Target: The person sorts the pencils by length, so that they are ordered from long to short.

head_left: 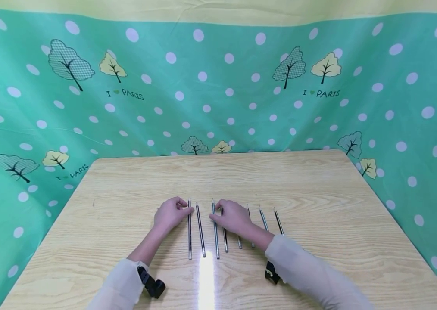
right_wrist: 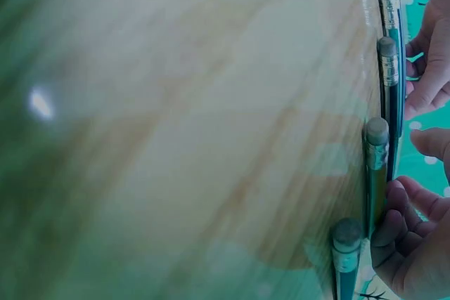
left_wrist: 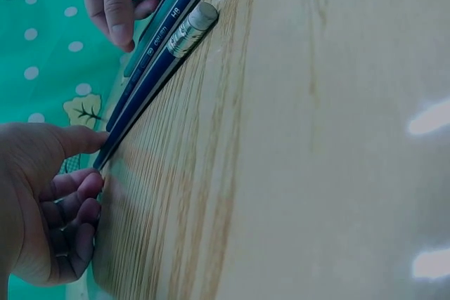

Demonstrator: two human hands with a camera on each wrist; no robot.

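Several pencils lie side by side on the wooden table (head_left: pixel 280 181), eraser ends toward me. My left hand (head_left: pixel 170 212) is at the far end of the leftmost dark pencil (head_left: pixel 189 237). In the left wrist view, its thumb and index finger pinch the tip end of that pencil (left_wrist: pixel 151 79), the other fingers loosely curled. My right hand (head_left: pixel 235 216) reaches over the far half of a teal pencil (head_left: pixel 216 239), thumb to its left and fingers to its right. The right wrist view shows that thumb (right_wrist: pixel 429 142) apart from the fingertips; whether they grip is unclear.
A dark pencil (head_left: pixel 201 232) lies between the two hands. More pencils (head_left: pixel 264 219) spread to the right, partly under my right hand and forearm. A green dotted cloth (head_left: pixel 210 99) hangs behind and beside the table. Light glares on the near tabletop.
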